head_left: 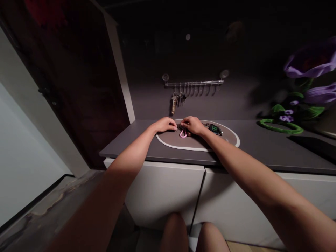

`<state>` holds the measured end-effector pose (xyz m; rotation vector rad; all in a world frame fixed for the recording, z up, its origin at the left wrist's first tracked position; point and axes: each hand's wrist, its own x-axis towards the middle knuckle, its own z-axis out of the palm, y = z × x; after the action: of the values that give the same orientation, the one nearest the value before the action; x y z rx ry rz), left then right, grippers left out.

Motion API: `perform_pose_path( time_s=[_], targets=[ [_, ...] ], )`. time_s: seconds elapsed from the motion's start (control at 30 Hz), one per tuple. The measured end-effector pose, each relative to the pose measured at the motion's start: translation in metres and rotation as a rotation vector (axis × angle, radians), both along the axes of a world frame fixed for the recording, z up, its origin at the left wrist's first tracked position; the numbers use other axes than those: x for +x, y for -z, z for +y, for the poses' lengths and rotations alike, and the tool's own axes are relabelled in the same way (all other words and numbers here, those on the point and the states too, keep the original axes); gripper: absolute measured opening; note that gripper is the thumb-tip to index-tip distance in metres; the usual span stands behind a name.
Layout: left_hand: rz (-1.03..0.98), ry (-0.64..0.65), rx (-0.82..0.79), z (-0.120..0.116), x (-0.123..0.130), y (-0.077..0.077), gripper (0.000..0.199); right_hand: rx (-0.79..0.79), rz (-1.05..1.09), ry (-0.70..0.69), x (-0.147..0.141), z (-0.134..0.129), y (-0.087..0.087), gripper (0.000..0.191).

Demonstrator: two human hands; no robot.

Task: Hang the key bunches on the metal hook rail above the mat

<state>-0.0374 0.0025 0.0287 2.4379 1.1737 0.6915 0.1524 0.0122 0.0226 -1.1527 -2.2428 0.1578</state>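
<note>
My left hand [166, 124] is over the left part of an oval mat [173, 141] with a white rim, its thumb and fingers curled close at a small metal piece. To its right, my right hand [192, 125] pinches at a dark key bunch that carries a pink loop strap [183, 133]. Exactly what lies between the fingertips is too small to make out. Beside my right hand, more keys and a dark item with green markings [214, 129] rest on the mat.
A clear hook rail [194, 83] on the wall holds several keys [173, 104] at its left end. Purple flowers [312, 63] with a green ring base [280, 126] stand on the right of the grey counter [252, 147]. White cabinet doors [168, 189] are below.
</note>
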Motion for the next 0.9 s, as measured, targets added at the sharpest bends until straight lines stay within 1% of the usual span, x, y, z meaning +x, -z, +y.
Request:
perform_pose_path(
  time_s=[0.17,0.33,0.5,0.63,0.8,0.9],
  targets=[
    [0.036,0.008,0.038,0.0,-0.001,0.0,0.019,-0.046,-0.025,0.01,-0.002,0.005,0.001,0.015],
    [0.045,-0.029,0.055,-0.001,-0.001,0.0,0.018,0.019,-0.099,-0.016,-0.004,0.011,-0.001,0.01],
    [-0.009,-0.098,0.082,0.0,0.001,0.001,0.018,0.045,-0.158,-0.042,-0.007,0.014,-0.003,0.01],
    [-0.114,-0.132,0.094,0.001,0.002,0.0,0.015,-0.011,-0.112,-0.068,-0.008,0.01,-0.004,0.01],
    [-0.314,-0.149,0.047,0.0,0.003,-0.002,0.013,-0.141,-0.016,-0.094,-0.008,0.006,-0.003,0.008],
    [-0.44,-0.18,0.014,-0.001,0.004,-0.004,0.012,-0.126,0.06,-0.092,-0.009,0.005,-0.003,0.004]
  ],
)
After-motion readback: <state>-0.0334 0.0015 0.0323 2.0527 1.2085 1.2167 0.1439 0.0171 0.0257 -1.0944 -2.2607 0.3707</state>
